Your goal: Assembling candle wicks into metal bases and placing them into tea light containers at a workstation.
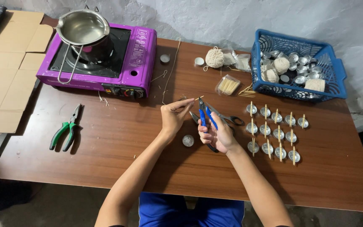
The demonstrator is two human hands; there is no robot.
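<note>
While both hands meet over the middle of the table, the scene reads as follows.

Stick: a thin wooden stick [191,100], pinched at one end, its free tip pointing right towards the cutter's nose.
Left hand: the left hand [174,116] is closed narrowly, thumb and forefinger nipping the stick.
Right hand: the right hand [216,133] is wrapped around the blue-handled cutters [203,116], nose up, just beside the stick.
Loose cup: one small metal cup [188,140] sits alone on the table [118,151] below the left wrist, no stick across it.
Done so far: to the right, rows of metal cups with sticks laid across them [274,133] look finished, by my judgement.
Left to do: the blue basket [337,69] holds many more bare cups and balls of string, so much seems to remain.
Nearby: scissors [227,117] lie behind the cutters; a bag of sticks [227,85] and a ball of twine [214,57] lie further back.
Far side: green pliers [66,132] lie well to the left; a steel pot [84,30] stands on the purple stove [141,59].
Hard to tell: whether the cutter's jaws are touching the stick; whether wicks stand in the finished cups; the pot's contents.
</note>
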